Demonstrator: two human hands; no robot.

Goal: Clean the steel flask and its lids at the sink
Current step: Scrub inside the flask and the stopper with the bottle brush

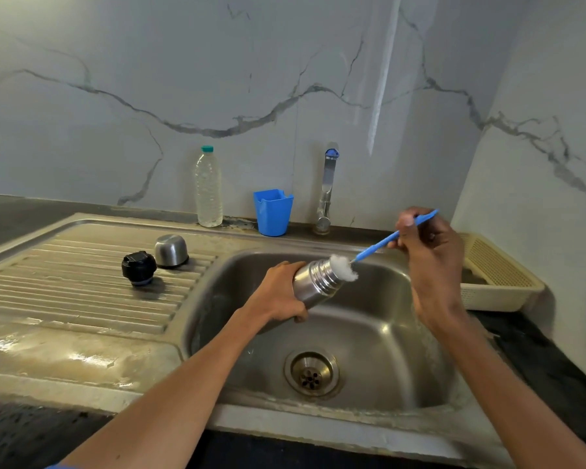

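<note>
ridged steel flask [313, 282] meets fluffy white brush [344, 267].

1 flask [313, 282], 2 lids [171, 250], 1 brush [379, 243].

basin [369, 333] open below hands | drainboard: black lid [138, 268], steel cap [171, 250] | basket [498, 279] right

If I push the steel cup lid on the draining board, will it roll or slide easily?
The steel cup lid stands mouth down on the ribbed draining board, so it probably will not roll. Its smooth metal and the wet-looking board suggest it may slide along the grooves. It seems a thin shell, likely light, and a push could knock it against the black stopper close by.
</note>
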